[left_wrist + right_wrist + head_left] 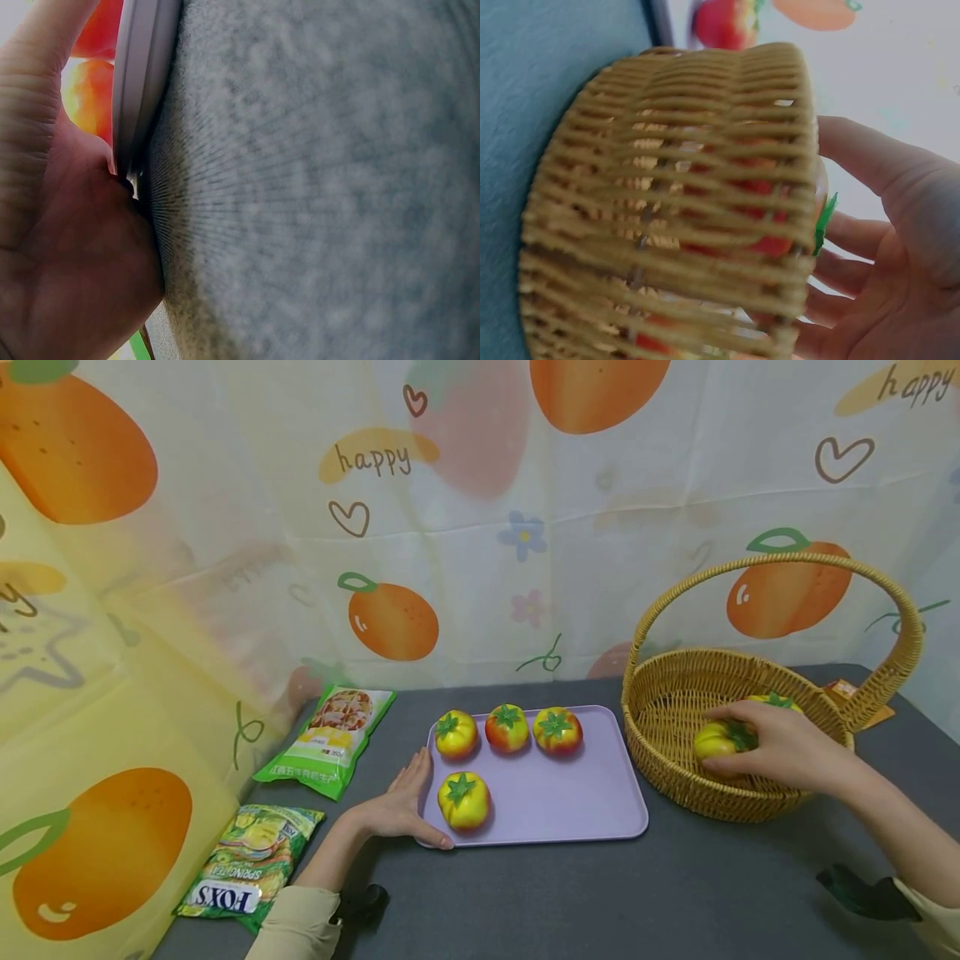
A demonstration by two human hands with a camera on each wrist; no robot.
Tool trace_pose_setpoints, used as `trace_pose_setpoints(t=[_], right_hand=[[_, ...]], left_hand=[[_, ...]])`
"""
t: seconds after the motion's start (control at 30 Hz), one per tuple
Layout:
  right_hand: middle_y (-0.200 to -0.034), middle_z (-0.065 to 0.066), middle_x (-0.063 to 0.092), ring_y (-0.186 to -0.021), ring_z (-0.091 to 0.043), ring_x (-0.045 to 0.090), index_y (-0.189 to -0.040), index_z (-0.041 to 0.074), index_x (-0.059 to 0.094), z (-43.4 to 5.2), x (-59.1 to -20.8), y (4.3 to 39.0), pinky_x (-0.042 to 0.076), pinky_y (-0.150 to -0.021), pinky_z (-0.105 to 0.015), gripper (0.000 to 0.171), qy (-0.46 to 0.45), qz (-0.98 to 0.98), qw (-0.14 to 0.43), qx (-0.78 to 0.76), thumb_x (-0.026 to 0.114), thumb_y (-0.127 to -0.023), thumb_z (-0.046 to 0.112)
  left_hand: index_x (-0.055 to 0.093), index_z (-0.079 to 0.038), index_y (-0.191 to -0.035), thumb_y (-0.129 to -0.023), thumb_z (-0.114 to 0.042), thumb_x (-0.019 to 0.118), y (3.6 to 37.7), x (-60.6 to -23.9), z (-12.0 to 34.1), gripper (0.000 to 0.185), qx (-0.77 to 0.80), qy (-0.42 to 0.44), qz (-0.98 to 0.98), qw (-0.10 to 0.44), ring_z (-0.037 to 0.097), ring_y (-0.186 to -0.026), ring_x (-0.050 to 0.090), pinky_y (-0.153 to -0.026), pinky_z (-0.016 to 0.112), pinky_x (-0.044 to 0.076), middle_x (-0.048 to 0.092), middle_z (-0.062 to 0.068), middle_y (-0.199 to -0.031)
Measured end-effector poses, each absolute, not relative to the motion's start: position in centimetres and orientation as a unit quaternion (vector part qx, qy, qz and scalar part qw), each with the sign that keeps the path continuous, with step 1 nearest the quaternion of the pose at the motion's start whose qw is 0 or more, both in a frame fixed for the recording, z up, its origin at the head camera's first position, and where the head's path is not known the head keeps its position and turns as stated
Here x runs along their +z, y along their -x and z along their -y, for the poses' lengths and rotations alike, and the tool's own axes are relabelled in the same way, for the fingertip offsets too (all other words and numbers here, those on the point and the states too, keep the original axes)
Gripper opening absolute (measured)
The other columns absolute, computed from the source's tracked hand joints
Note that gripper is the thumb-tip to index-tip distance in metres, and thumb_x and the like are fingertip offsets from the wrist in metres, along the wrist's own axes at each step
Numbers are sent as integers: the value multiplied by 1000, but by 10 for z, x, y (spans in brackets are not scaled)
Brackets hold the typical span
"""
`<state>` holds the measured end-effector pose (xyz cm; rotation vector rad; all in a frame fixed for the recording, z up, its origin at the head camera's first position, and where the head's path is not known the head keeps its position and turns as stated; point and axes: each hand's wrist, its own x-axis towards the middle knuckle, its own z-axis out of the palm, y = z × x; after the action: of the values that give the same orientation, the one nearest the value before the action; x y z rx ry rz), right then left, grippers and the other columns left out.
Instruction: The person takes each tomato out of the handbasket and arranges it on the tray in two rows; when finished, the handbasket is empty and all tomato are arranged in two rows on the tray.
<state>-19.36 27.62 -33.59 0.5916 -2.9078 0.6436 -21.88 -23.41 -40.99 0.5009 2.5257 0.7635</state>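
Observation:
A lilac tray [585, 793] lies on the grey tabletop with several yellow-red toy tomatoes [463, 799] on it. My left hand [401, 806] rests flat against the tray's left edge [139, 82], fingers straight. At the right stands a wicker basket [675, 710] with a tall handle. My right hand [780, 747] reaches into the basket and curls round a yellow tomato [716, 739]; another tomato [772, 700] lies behind it. In the right wrist view the basket wall [675, 202] fills the frame, with my fingers [900, 247] curled over its rim.
Two snack bags lie at the left: a green-white one [330, 739] and a FOX'S bag [247, 868]. A fruit-printed cloth [480, 510] hangs behind the table. An orange packet [847, 689] peeks out behind the basket.

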Motion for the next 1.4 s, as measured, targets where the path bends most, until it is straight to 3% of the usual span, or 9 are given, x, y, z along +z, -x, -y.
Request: trace_pose_setpoints(t=[0.3, 0.63, 1.4], right_hand=[[-110, -9, 65, -91, -22, 58, -127, 5, 62, -258, -325, 194, 47, -74, -41, 65, -198, 949, 66, 237, 81, -78, 43], [-121, -15, 62, -103, -29, 58, -131, 9, 60, -240, -314, 192, 46, -81, -49, 68, -198, 944, 66, 255, 80, -77, 46], [-120, -7, 63, -102, -25, 57, -129, 13, 61, -195, -309, 191, 48, -86, -49, 65, -231, 926, 64, 292, 79, -77, 49]], left_hand=[[-13, -4, -154, -69, -58, 79, 217, -410, 234, 136, 283, -180, -914, 228, 35, -146, -14, -116, 55, -2, -19, 18, -159], [-13, -3, -153, -69, -59, 79, 218, -410, 234, 137, 277, -183, -916, 225, 34, -146, -15, -116, 53, -2, -20, 18, -159], [-13, -3, -153, -69, -60, 78, 218, -409, 235, 137, 279, -183, -915, 227, 35, -147, -13, -116, 53, -3, -19, 19, -159]])
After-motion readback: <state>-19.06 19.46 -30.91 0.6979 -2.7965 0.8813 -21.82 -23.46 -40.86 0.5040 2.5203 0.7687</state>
